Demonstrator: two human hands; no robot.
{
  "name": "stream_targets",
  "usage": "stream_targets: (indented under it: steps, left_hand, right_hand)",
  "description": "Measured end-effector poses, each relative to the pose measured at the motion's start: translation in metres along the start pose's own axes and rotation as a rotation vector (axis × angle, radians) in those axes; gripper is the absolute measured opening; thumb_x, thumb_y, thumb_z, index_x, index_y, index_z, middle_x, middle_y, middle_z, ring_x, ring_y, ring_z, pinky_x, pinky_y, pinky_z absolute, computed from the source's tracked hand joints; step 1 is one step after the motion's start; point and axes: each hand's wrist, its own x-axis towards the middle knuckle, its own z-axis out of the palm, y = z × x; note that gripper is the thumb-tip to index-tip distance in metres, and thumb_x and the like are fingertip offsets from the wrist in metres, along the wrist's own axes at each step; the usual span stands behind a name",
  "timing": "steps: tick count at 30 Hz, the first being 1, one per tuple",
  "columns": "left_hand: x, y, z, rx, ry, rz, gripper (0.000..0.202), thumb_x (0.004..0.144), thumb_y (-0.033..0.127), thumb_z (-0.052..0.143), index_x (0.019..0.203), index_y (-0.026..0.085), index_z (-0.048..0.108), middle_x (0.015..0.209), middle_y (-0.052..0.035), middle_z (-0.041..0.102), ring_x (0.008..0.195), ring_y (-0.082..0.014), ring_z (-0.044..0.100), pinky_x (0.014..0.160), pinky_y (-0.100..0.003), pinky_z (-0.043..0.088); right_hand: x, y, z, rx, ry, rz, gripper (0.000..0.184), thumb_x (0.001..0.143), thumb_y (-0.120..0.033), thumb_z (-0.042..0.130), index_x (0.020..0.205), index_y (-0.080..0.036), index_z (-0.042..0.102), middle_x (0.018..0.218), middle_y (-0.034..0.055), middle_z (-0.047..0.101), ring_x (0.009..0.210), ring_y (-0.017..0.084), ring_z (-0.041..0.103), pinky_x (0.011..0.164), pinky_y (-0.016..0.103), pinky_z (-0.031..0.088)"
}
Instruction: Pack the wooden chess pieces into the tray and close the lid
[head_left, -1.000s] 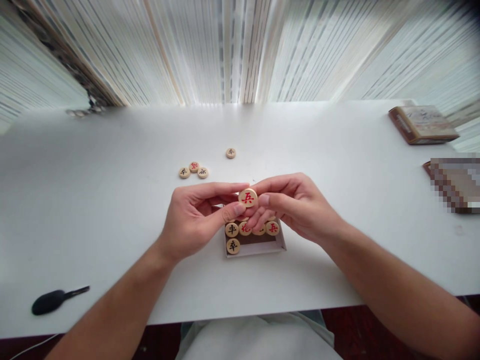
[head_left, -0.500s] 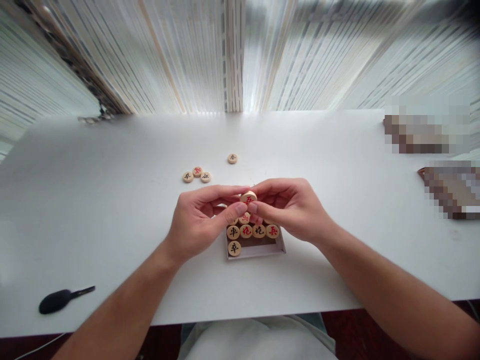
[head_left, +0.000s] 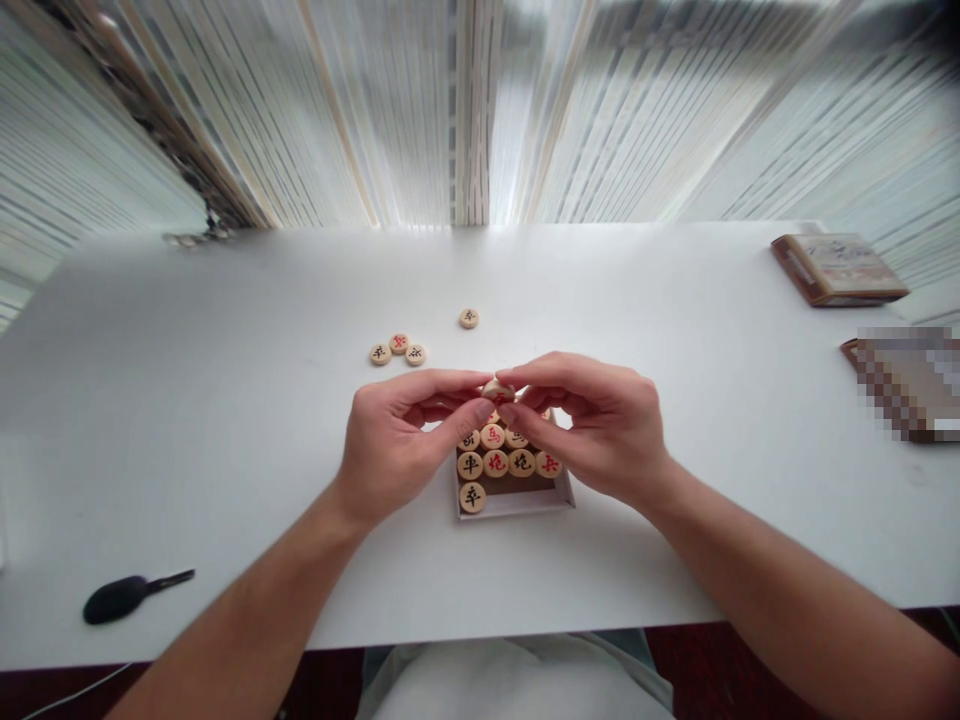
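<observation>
A round wooden Chinese chess piece (head_left: 497, 391) with a red character is pinched between the fingertips of my left hand (head_left: 405, 435) and my right hand (head_left: 600, 425). Both hands hold it just above an open shallow box (head_left: 519, 508). Rows of chess pieces lie in that box, marked in red or black. At its near left corner sits a black-marked piece (head_left: 472, 498), with bare brown bottom to the right of it. My fingers cover part of the far rows.
Beyond my left hand, three chess pieces (head_left: 398, 344) lie touching on the white table (head_left: 225, 420); a single piece (head_left: 469, 318) lies farther back. A black brush-like object (head_left: 124, 598) rests front left. Two boxes (head_left: 840, 270) are at the right, the nearer one blurred out.
The held piece has tipped, so its face shows less than before. My right hand has shifted slightly to the right, uncovering more pieces in the box.
</observation>
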Motion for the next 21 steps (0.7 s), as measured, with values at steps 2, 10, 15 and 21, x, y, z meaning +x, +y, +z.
stream_targets:
  steps: [2,10,15,21]
  left_hand:
    - [0.001,0.001,0.0,-0.05,0.003,-0.024,0.027,0.08,0.022,0.096,0.107,0.02,0.088,0.096,-0.0063,0.088,0.085,-0.0208,0.085,0.081,-0.028,0.073]
    - [0.003,0.007,0.0,-0.138,0.019,-0.108,0.03,0.075,0.03,0.101,0.101,0.019,0.089,0.083,-0.0055,0.086,0.07,-0.0221,0.083,0.071,-0.031,0.074]
    - [0.004,0.005,0.0,-0.199,-0.013,-0.122,0.034,0.07,0.023,0.103,0.101,0.02,0.089,0.09,-0.0063,0.087,0.081,-0.0224,0.085,0.076,-0.027,0.073]
    - [0.005,0.002,0.0,-0.229,-0.063,-0.108,0.033,0.076,0.021,0.1,0.107,0.021,0.089,0.101,-0.0072,0.088,0.086,-0.0198,0.084,0.079,-0.025,0.071]
  right_hand:
    - [0.0,-0.001,0.001,0.097,0.008,0.049,0.025,0.088,-0.024,0.091,0.112,-0.024,0.086,0.098,0.006,0.085,0.071,0.018,0.078,0.065,0.032,0.067]
    - [0.01,-0.008,0.003,0.422,0.02,0.368,0.032,0.072,-0.033,0.103,0.098,-0.021,0.089,0.082,0.0054,0.084,0.059,0.016,0.073,0.055,0.029,0.065]
    - [0.012,-0.007,0.003,0.505,-0.029,0.417,0.029,0.074,-0.027,0.102,0.099,-0.022,0.089,0.084,0.0048,0.085,0.062,0.014,0.075,0.057,0.024,0.063]
    - [0.01,-0.003,0.002,0.522,-0.068,0.365,0.026,0.08,-0.024,0.098,0.104,-0.021,0.089,0.084,0.0048,0.085,0.063,0.014,0.077,0.057,0.021,0.063]
